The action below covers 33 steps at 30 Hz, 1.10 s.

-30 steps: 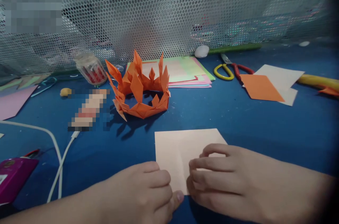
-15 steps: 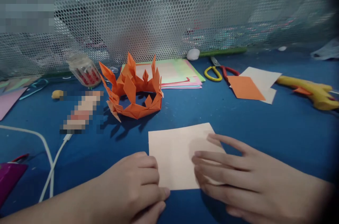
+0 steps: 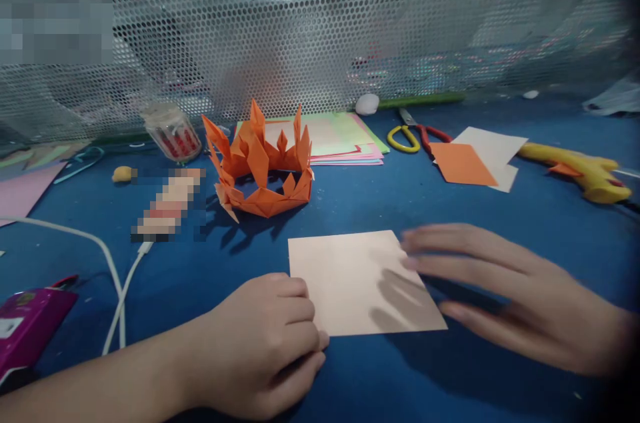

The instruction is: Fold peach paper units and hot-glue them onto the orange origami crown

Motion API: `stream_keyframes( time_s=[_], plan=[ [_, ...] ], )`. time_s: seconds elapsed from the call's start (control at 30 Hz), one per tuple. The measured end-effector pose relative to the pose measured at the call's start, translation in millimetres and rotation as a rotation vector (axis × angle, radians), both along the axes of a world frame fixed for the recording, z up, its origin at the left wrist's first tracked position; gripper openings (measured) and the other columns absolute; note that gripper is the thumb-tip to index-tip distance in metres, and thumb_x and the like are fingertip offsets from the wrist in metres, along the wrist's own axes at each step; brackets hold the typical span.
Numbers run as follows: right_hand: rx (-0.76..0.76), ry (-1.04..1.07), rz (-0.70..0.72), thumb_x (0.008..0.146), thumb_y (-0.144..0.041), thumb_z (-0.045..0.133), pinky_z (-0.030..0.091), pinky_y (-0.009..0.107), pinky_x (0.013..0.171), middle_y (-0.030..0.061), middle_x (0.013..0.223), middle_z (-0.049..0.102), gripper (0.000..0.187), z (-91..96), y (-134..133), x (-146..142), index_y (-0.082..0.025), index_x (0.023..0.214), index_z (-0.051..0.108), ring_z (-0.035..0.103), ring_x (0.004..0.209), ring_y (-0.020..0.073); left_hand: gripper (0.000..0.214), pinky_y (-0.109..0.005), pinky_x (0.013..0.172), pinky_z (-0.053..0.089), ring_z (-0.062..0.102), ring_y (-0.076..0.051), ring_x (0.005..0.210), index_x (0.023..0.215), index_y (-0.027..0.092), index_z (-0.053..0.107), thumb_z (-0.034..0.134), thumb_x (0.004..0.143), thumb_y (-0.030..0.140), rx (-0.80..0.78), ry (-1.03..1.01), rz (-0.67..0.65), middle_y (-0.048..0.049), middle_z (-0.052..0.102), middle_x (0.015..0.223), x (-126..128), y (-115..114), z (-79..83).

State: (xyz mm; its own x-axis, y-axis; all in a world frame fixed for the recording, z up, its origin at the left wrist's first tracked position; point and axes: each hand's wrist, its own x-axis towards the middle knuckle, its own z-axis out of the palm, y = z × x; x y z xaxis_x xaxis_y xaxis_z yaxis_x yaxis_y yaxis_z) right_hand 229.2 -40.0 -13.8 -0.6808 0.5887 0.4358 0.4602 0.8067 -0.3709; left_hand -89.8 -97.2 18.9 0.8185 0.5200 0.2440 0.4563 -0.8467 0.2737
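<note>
A pale peach sheet of paper [image 3: 345, 276] lies flat on the blue tabletop [image 3: 240, 263] in front of me. My left hand [image 3: 275, 340] has its fingers curled over the left edge of the sheet, with the thumb by its lower left corner. On the other side, my right hand [image 3: 495, 290] is held with fingers apart at the right edge and casts a shadow on the paper; it is slightly blurred. Nothing shows in its fingers. Beyond the sheet stands a folded orange paper crown [image 3: 265, 200] with pointed tips.
Behind the crown are stacked coloured papers [image 3: 345, 133] and a glass jar [image 3: 173, 133]. Scissors [image 3: 404, 138], an orange paper piece [image 3: 463, 163] and a yellow glue gun [image 3: 575, 166] lie at the right. White cable [image 3: 114, 276] and a purple object [image 3: 37, 323] are at left.
My right hand has lifted off the sheet and moved right, uncovering its right side. My left hand stays at the left edge. The view has shifted slightly.
</note>
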Motion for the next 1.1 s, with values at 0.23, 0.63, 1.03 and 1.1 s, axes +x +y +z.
stream_keyframes(
  time_s=[0.23, 0.63, 1.03, 1.1],
  plan=[
    [-0.227, -0.273, 0.065, 0.092, -0.057, 0.059, 0.043, 0.065, 0.109, 0.0224, 0.156, 0.047, 0.077, 3.5, 20.8, -65.3, -0.016, 0.155, 0.043, 0.046, 0.142, 0.0394, 0.034, -0.036, 0.051, 0.028, 0.042, -0.016, 0.048, 0.054, 0.019, 0.055, 0.053, 0.088, 0.019, 0.353, 0.038, 0.154, -0.0012, 0.05, 0.048, -9.2, 0.0, -8.1],
    [-0.621, 0.101, -0.085, 0.08, -0.047, 0.076, 0.06, 0.039, 0.088, 0.0083, 0.114, 0.066, 0.083, 1.1, 11.7, -62.8, -0.029, 0.154, 0.046, 0.066, 0.093, 0.0201, 0.12, -0.067, 0.106, 0.042, 0.046, -0.046, 0.135, 0.152, 0.008, 0.038, 0.067, 0.066, 0.086, -0.109, 0.04, 0.652, -0.0258, 0.049, 0.151, -13.3, 8.7, -30.3],
    [-1.062, 0.352, -0.015, 0.08, -0.05, 0.078, 0.063, 0.034, 0.077, 0.007, 0.108, 0.076, 0.064, 13.9, 12.7, -54.2, -0.029, 0.138, 0.062, 0.075, 0.092, 0.0238, 0.015, -0.047, 0.104, 0.049, 0.065, -0.027, 0.109, 0.09, 0.021, 0.073, 0.071, 0.089, 0.035, -0.424, -0.408, 0.456, -0.0073, 0.073, 0.109, -7.4, 8.2, -5.0],
    [-1.215, 0.376, 0.094, 0.077, -0.056, 0.08, 0.063, 0.036, 0.079, 0.007, 0.116, 0.076, 0.08, 16.5, 16.3, -49.6, -0.033, 0.148, 0.051, 0.075, 0.098, 0.0258, 0.023, -0.031, 0.074, 0.056, 0.065, -0.018, 0.074, 0.078, 0.019, 0.067, 0.073, 0.087, 0.039, -0.63, -0.62, 0.524, 0.0, 0.07, 0.077, -4.4, 8.0, 4.8]
  ],
)
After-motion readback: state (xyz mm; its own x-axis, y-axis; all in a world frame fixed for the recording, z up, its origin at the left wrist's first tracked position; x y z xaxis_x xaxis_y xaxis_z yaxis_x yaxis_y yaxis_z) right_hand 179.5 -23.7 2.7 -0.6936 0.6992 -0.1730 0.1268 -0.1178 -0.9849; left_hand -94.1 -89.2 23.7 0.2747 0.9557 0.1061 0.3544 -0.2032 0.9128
